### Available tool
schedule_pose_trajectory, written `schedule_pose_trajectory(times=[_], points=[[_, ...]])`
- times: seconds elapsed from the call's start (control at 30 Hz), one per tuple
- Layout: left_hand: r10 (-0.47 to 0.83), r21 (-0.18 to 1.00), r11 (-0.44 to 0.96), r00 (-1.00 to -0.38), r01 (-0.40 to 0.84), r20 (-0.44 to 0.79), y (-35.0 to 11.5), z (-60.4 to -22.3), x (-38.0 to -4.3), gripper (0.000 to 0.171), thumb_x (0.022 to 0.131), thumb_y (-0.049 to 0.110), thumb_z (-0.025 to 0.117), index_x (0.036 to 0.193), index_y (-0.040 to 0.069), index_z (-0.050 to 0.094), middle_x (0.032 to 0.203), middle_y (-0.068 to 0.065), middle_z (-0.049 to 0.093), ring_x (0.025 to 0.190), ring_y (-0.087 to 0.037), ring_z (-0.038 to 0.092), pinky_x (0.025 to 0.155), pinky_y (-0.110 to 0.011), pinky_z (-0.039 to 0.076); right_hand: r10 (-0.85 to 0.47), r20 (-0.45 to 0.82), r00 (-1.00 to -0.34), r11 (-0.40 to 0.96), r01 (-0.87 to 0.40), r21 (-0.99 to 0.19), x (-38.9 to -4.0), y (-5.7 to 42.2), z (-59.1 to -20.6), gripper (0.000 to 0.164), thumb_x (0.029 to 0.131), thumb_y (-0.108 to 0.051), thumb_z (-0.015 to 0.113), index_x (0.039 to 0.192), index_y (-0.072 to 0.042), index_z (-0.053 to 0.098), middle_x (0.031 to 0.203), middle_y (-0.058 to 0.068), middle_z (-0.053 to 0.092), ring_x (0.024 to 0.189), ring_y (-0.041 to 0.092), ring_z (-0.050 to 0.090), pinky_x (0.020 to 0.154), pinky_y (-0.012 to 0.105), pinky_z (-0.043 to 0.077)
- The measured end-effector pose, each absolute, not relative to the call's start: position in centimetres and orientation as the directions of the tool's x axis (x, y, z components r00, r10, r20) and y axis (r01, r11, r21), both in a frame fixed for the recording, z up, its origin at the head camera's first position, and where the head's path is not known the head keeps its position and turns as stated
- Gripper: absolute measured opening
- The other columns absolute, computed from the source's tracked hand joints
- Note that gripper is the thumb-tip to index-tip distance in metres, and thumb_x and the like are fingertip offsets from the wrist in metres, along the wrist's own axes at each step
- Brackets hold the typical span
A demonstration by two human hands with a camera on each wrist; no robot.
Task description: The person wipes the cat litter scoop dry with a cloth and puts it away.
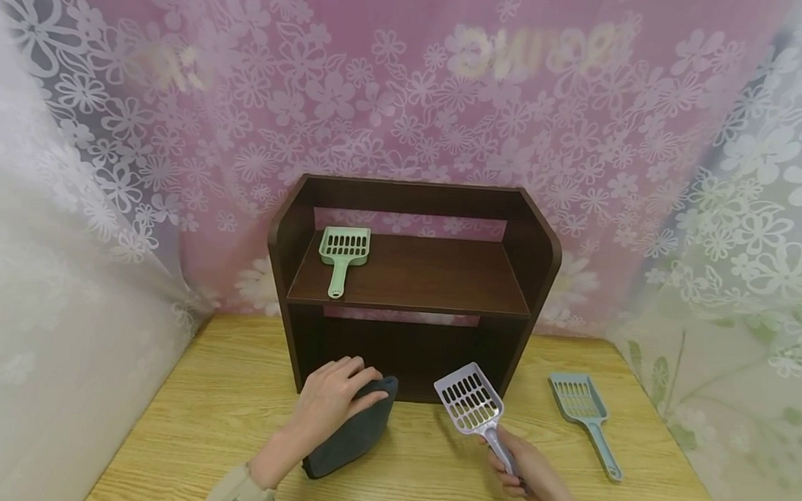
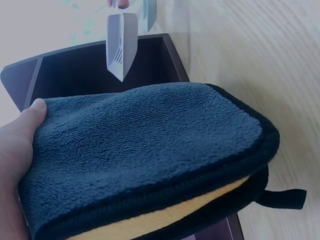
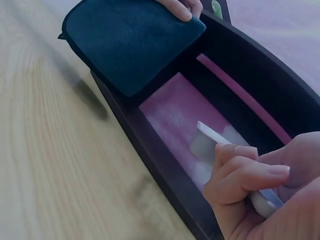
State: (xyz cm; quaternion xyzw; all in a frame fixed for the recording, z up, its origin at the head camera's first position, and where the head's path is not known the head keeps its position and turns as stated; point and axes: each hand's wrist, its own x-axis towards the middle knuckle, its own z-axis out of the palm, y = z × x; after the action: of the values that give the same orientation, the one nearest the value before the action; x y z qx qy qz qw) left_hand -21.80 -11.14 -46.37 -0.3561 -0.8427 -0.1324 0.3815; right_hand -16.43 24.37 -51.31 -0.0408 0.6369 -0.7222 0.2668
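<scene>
Hands (image 1: 332, 401) (image 1: 532, 473) grip lilac scoop (image 1: 490, 431) and cloth (image 1: 357, 435), whose yellow layer (image 2: 165, 212) only left wrist shows.

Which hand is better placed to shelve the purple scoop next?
Likely the right hand: it holds the purple scoop by its handle near the shelf, while the left hand grips the cloth.

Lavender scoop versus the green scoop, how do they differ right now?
The lavender scoop is in the right hand; the green scoop lies on the upper shelf. In the head view, the lavender scoop's handle slants toward lower right, while the green scoop's points nearly straight down. Both have slotted heads.
</scene>
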Motion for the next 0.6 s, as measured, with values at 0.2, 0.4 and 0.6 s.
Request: schedule_pose_trajectory(times=[0.2, 0.4, 0.6], points=[[0.490, -0.047, 0.717, -0.455, 0.696, 0.744, -11.5, -45.5, -22.4, 0.022, 0.086, 0.041, 0.080, 0.096, 0.022, 0.072, 0.080, 0.007, 0.056, 0.065, -0.009, 0.052, 0.058, -0.022, 0.043, -0.432, -0.276, -0.858, -0.019, 0.315, -0.949, -17.2, 23.0, -50.6, 0.040, 0.113, -0.033, 0.024, 0.106, -0.008, 0.055, 0.067, -0.009, 0.041, 0.048, -0.004, 0.031, 0.042, 0.012, 0.028], [0.474, -0.069, 0.730, -0.431, 0.680, 0.768, -11.5, -43.8, -23.4, 0.022, 0.085, 0.037, 0.082, 0.095, 0.020, 0.073, 0.077, 0.004, 0.053, 0.063, -0.010, 0.046, 0.055, -0.024, 0.040, -0.444, -0.279, -0.851, 0.026, 0.299, -0.954, -17.4, 21.3, -49.6, 0.040, 0.112, -0.035, 0.032, 0.108, -0.004, 0.057, 0.066, -0.008, 0.040, 0.046, -0.003, 0.029, 0.041, 0.013, 0.027], [0.495, -0.133, 0.723, -0.374, 0.678, 0.784, -9.9, -42.1, -23.6, 0.025, 0.082, 0.037, 0.085, 0.095, 0.019, 0.073, 0.078, 0.002, 0.052, 0.067, -0.013, 0.047, 0.058, -0.023, 0.042, -0.464, -0.263, -0.846, 0.053, 0.270, -0.961, -17.4, 19.0, -48.5, 0.038, 0.111, -0.038, 0.036, 0.105, -0.005, 0.055, 0.065, -0.008, 0.038, 0.046, -0.002, 0.028, 0.040, 0.014, 0.025]])
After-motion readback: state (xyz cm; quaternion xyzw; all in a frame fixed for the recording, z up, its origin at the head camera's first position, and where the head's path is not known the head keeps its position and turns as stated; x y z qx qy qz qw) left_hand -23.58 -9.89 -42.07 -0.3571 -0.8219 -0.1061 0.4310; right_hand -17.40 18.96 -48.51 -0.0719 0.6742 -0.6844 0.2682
